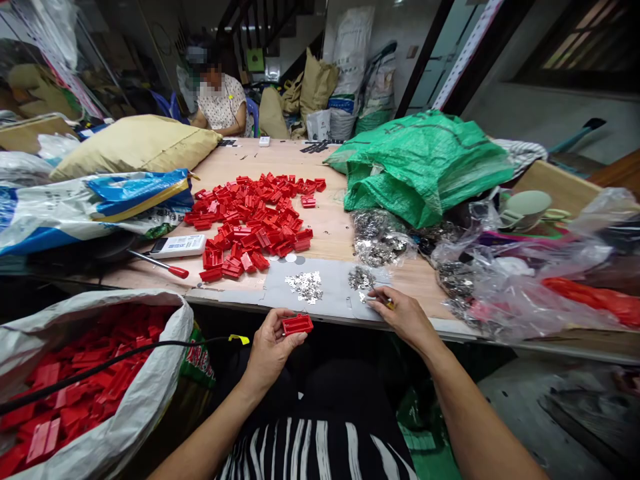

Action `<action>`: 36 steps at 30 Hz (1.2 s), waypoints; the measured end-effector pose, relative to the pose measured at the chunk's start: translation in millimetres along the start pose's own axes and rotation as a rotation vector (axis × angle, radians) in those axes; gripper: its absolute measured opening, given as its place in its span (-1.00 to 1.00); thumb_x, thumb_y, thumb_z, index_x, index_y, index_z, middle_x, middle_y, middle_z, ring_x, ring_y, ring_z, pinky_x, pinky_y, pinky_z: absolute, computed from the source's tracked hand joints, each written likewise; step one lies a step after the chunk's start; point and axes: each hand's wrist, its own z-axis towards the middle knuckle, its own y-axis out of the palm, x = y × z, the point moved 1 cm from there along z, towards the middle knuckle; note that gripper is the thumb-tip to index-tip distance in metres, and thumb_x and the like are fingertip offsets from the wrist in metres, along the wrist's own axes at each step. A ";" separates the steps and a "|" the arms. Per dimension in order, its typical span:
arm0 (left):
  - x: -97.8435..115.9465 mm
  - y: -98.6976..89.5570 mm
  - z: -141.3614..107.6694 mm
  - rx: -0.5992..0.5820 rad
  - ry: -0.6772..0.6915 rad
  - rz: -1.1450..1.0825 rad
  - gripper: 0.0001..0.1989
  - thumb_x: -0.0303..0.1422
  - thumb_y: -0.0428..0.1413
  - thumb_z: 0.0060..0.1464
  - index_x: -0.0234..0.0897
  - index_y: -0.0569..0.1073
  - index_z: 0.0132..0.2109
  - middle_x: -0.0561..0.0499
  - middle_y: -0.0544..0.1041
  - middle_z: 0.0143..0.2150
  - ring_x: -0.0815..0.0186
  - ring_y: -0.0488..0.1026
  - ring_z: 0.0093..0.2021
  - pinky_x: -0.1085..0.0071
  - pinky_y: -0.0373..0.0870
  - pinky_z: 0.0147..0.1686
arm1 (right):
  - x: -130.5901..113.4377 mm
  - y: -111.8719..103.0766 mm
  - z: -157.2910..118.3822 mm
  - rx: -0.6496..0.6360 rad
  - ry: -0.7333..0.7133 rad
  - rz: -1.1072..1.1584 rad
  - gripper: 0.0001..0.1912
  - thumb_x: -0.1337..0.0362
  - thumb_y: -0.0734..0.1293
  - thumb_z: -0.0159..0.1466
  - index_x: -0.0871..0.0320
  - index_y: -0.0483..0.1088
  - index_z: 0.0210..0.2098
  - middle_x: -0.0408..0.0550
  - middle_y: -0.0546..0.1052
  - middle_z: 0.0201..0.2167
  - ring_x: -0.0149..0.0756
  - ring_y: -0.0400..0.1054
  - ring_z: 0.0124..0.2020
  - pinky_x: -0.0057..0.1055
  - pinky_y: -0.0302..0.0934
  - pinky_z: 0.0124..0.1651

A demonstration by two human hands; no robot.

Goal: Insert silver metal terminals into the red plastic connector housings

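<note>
In our left hand point(273, 343) we grasp one red plastic casing point(298, 324) between thumb and fingers, its open hollow turned up toward us, just in front of the table's point(327, 233) near edge. Our right hand point(403, 317) reaches over that edge, thumb and fingertips drawn close together beside the smaller pile of metal pieces point(361, 278); we cannot tell whether a piece is pinched there. This pile and the larger pile of metal pieces point(306, 287) to its left lie on a grey sheet point(336, 283). Beyond them we see a broad heap of red casings point(250, 223) spread over the wood-toned tabletop, with a red-tipped metal rod point(178, 272) and a white box point(179, 246) at its left. Beside us on the left, a white woven sack point(167, 390) stands open, filled with more red casings, and a black cord point(150, 347) crosses over it. To the right we have a clear bag of metal pieces point(377, 237) just in front of a crumpled green woven sack point(415, 163). Across the table sits a co-worker point(227, 103) in a patterned top.
</note>
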 end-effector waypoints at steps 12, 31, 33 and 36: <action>6.3 2.1 3.3 0.088 0.202 0.193 -0.66 -0.30 0.34 -0.18 -0.27 0.48 -0.21 -0.03 0.52 -0.22 0.26 0.52 -0.23 0.36 0.48 -0.19 | -17.4 13.4 -3.4 0.147 -0.070 -0.039 -0.83 0.16 0.23 0.25 0.08 0.41 -0.31 -0.03 0.54 -0.29 -0.20 0.41 -0.33 -0.33 0.24 -0.24; 20.7 10.7 -5.5 0.060 0.582 0.658 -0.77 -0.46 0.22 -0.03 -0.19 0.50 -0.16 -0.03 0.48 -0.28 0.26 0.42 -0.25 0.39 0.36 -0.25 | -105.3 37.7 -25.7 -0.168 -0.397 0.214 -0.87 0.34 0.21 0.31 0.10 0.40 -0.26 -0.06 0.50 -0.35 -0.26 0.40 -0.31 -0.39 0.25 -0.24; 19.5 11.0 -6.2 0.068 0.603 0.658 -0.76 -0.47 0.22 -0.04 -0.19 0.49 -0.16 -0.02 0.49 -0.28 0.26 0.43 -0.25 0.40 0.37 -0.26 | -106.3 38.3 -26.2 -0.176 -0.399 0.224 -0.86 0.33 0.20 0.32 0.10 0.40 -0.26 -0.06 0.50 -0.35 -0.26 0.40 -0.31 -0.39 0.25 -0.25; 17.2 10.9 -7.1 0.088 0.650 0.683 -0.76 -0.48 0.22 -0.04 -0.21 0.48 -0.16 0.00 0.47 -0.30 0.29 0.42 -0.27 0.42 0.38 -0.28 | -108.2 40.0 -26.8 -0.163 -0.404 0.255 -0.85 0.30 0.20 0.34 0.10 0.41 -0.25 -0.04 0.49 -0.33 -0.25 0.39 -0.29 -0.39 0.25 -0.27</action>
